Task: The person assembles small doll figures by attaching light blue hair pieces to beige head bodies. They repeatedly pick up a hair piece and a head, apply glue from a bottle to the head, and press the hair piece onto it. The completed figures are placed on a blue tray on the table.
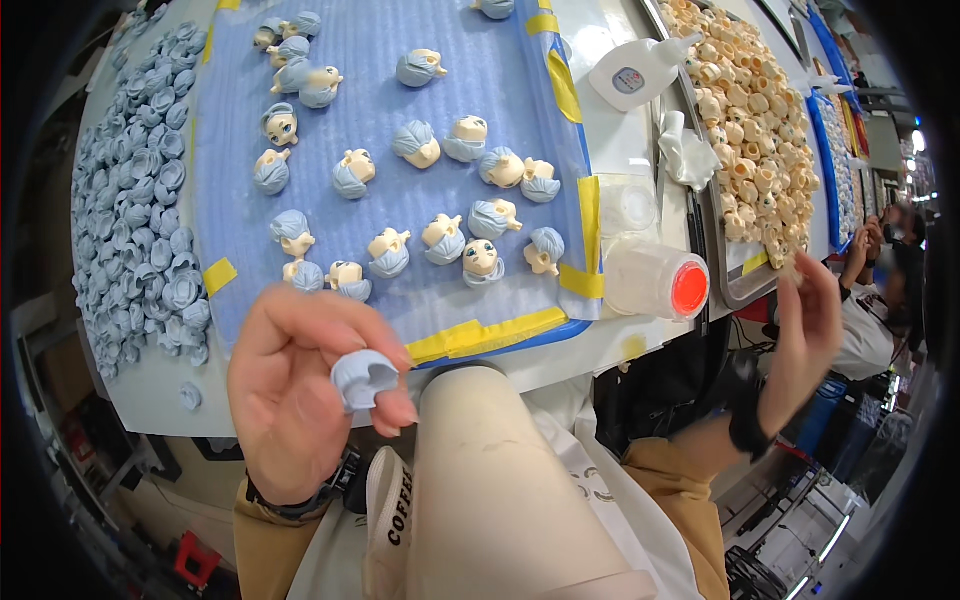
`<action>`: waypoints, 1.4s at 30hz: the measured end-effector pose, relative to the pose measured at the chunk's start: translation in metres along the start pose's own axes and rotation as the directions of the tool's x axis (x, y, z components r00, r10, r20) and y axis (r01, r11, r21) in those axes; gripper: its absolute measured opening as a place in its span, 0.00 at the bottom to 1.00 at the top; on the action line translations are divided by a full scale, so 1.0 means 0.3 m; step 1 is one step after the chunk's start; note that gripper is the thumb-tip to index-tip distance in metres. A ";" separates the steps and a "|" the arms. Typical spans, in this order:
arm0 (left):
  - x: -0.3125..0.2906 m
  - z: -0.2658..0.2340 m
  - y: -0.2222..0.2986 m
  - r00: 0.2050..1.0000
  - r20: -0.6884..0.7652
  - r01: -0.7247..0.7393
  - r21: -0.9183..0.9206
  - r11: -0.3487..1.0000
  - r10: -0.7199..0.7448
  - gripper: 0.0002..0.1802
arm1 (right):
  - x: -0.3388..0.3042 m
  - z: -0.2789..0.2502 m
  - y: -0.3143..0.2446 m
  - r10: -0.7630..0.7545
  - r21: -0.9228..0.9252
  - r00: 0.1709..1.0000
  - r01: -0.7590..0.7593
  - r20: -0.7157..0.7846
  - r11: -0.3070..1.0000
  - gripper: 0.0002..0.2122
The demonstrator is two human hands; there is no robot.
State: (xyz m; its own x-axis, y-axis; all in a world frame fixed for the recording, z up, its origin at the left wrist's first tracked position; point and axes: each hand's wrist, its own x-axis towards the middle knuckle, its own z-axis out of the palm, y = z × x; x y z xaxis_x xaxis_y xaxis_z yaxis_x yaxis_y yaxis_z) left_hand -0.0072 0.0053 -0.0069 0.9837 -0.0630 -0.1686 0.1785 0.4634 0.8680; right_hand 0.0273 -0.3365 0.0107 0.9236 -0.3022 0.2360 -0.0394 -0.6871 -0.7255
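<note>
We see a small pale-blue doll hair piece (362,378), hollow side turned right, pinched in the left hand's (290,390) fingertips, near the table's (150,395) near edge, left of centre

From my seat I see a pale blue hair cap (362,378) pinched in my left hand (300,395). The mat (370,70) beneath is ribbed periwinkle blue, edged with yellow tape (487,335). Doll heads (480,262) on it are cream with blue hair (a few show painted eyes). A heap of loose hair pieces (145,210) is the same dusty blue. The tray of bare heads (755,120) is beige throughout. A translucent jar (655,280) has an orange-red lid; a squeeze bottle (635,72) is white. My sleeves are mustard, my wristbands black.
</note>
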 end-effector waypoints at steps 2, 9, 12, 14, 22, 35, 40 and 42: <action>-0.005 -0.009 -0.003 0.998 -0.018 0.056 -0.081 0.995 -0.057 0.21 | -0.064 0.064 -0.104 -0.315 0.584 0.947 0.226 0.055 0.780 0.04; 0.014 0.031 -0.005 0.983 0.167 0.051 0.124 0.991 -0.071 0.17 | -0.136 0.220 -0.299 -0.473 0.826 0.786 -0.083 0.398 0.557 0.12; 0.019 0.027 0.008 0.961 0.231 0.147 0.034 0.989 -0.151 0.14 | -0.131 0.272 -0.311 -0.627 0.754 0.698 0.190 0.346 0.628 0.19; 0.023 0.026 0.007 0.957 0.253 0.129 0.069 0.989 -0.142 0.15 | -0.123 0.308 -0.318 -0.693 0.715 0.650 0.321 0.312 0.622 0.20; 0.036 0.026 0.003 0.941 0.309 0.075 0.212 0.974 -0.139 0.15 | -0.148 0.365 -0.309 -0.716 0.632 0.668 0.469 0.204 0.617 0.18; 0.055 0.008 -0.007 0.920 0.378 -0.029 0.336 0.942 -0.106 0.15 | -0.153 0.373 -0.318 -0.720 0.532 0.664 0.544 0.200 0.649 0.18; 0.059 0.012 -0.001 0.915 0.378 0.027 0.287 0.957 -0.139 0.15 | -0.147 0.385 -0.290 -0.737 0.582 0.662 0.548 0.138 0.601 0.21; 0.054 0.015 -0.004 0.928 0.346 0.067 0.204 0.977 -0.136 0.17 | -0.148 0.351 -0.302 -0.725 0.558 0.673 0.548 0.147 0.623 0.21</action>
State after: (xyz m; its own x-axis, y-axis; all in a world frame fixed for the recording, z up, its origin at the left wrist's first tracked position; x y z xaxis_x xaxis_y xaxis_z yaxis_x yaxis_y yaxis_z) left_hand 0.0085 -0.0004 -0.0086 0.8972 -0.4270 -0.1127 0.2445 0.2678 0.9319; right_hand 0.0301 -0.1912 -0.0020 0.7065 0.3917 0.5894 0.6947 -0.2252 -0.6831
